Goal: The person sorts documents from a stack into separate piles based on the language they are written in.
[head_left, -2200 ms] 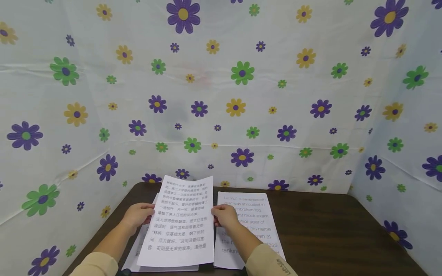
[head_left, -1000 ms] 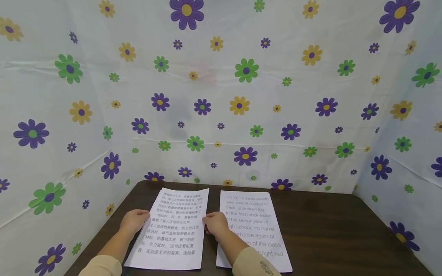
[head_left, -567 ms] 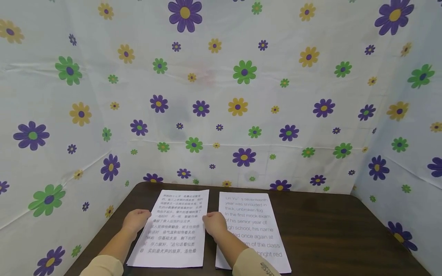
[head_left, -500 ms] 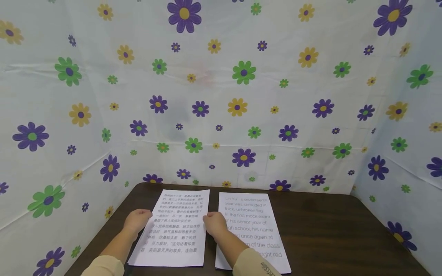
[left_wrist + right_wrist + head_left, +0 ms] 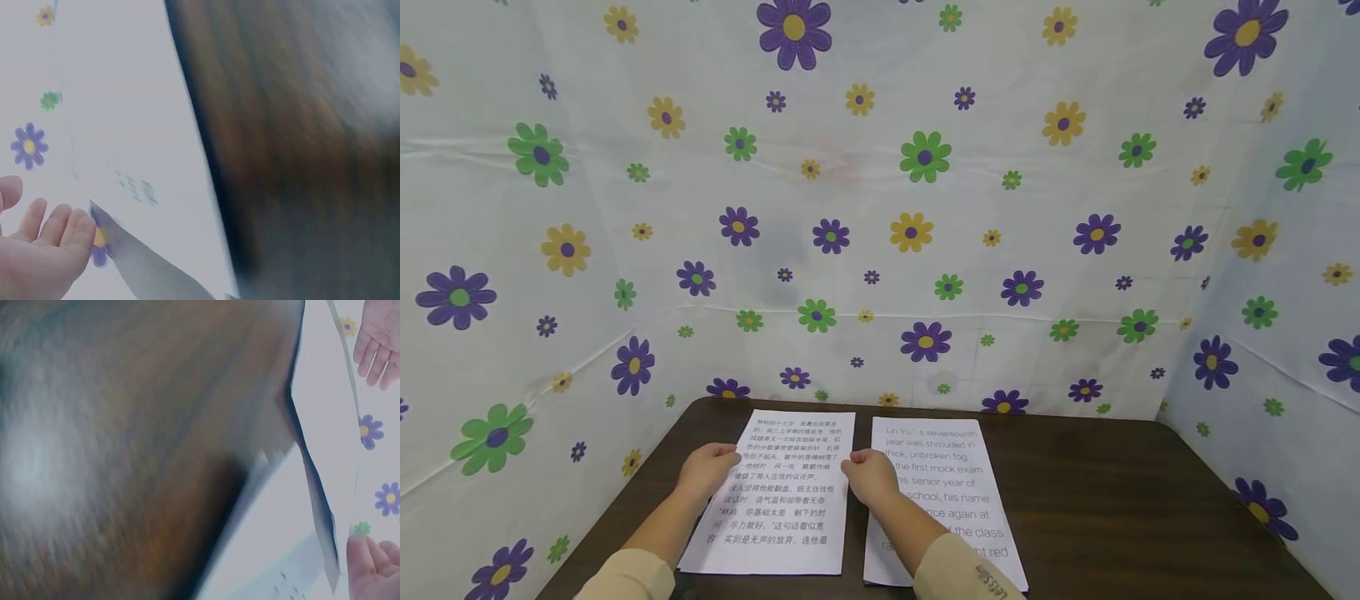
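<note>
A stack of white paper printed with Chinese text (image 5: 782,500) lies flat on the dark wooden table (image 5: 1112,508). My left hand (image 5: 709,471) is over its left edge, fingertips overlapping the page in the head view. In the left wrist view the fingers of my left hand (image 5: 47,250) are spread loosely, apart from the paper (image 5: 137,125). My right hand (image 5: 871,477) is at the right edge of the Chinese pages, its forearm crossing the English-text pages (image 5: 936,450). In the right wrist view my right hand (image 5: 375,569) has loosely extended fingers and grips nothing.
White cloth walls (image 5: 865,200) with purple, green and yellow flowers enclose the table at the back and both sides. The English-text pages lie to the right of the Chinese ones, with a narrow strip of table between.
Both hands lowered a raised Chinese-text sheet onto the left pile and lined up the edges. Since half a second ago they have let go, the left hand shifting slightly right and up.
</note>
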A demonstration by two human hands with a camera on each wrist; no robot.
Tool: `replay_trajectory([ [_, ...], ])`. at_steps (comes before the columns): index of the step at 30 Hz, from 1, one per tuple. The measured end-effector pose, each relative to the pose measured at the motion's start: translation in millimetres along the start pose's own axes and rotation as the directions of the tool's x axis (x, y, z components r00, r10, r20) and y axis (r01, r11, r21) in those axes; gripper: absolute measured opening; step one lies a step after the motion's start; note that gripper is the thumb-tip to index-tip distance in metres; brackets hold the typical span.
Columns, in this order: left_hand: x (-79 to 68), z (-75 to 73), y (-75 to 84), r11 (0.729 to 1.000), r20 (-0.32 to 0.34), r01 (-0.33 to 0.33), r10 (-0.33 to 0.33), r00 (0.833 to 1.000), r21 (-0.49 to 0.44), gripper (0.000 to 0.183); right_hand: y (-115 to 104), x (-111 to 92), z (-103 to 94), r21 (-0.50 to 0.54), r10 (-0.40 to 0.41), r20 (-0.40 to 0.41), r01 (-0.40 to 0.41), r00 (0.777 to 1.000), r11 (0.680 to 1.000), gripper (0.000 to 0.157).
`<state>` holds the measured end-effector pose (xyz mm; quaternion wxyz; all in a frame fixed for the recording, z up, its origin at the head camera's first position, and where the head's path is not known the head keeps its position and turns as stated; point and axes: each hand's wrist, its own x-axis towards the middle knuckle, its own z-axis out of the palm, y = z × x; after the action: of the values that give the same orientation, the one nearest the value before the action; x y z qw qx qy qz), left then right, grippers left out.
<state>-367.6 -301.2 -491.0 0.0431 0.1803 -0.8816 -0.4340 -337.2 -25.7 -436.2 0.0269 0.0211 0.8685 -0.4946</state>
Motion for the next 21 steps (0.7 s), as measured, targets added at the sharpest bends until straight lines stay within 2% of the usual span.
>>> replay_trajectory([
  [1, 5.6, 3.9, -1.7, 1.0, 0.007, -0.015, 0.015, 1.0, 0.003, 0.052, 0.1, 1.1, -2.2, 0.01, -0.01, 0.011, 0.01, 1.0, 1.0, 0.035],
  [3, 2.1, 6.4, 9.4, 0.999, 0.028, -0.029, 0.03, 0.999, -0.016, 0.052, 0.2, 3.2, -7.1, 0.021, -0.023, 0.038, 0.022, 0.999, 1.0, 0.038],
  [8, -47.1, -0.1, 70.6, 0.996, 0.092, -0.071, 0.076, 0.993, -0.062, 0.047, 3.7, 8.8, -23.6, 0.072, -0.052, 0.094, 0.045, 0.994, 0.996, 0.041],
  [10, -60.2, 2.0, 86.9, 0.993, 0.102, -0.1, 0.107, 0.989, -0.068, 0.047, 6.9, 11.4, -31.8, 0.094, -0.067, 0.109, 0.057, 0.992, 0.994, 0.042],
  [13, -66.8, 9.2, 99.5, 0.987, 0.122, -0.131, 0.142, 0.982, -0.091, 0.046, 12.1, 15.4, -44.5, 0.098, -0.075, 0.12, 0.064, 0.99, 0.993, 0.046],
  [21, -73.1, 27.5, 118.4, 0.97, 0.166, -0.197, 0.219, 0.961, -0.142, 0.047, 27.4, 20.9, -78.1, 0.146, -0.112, 0.139, 0.091, 0.984, 0.985, 0.05],
])
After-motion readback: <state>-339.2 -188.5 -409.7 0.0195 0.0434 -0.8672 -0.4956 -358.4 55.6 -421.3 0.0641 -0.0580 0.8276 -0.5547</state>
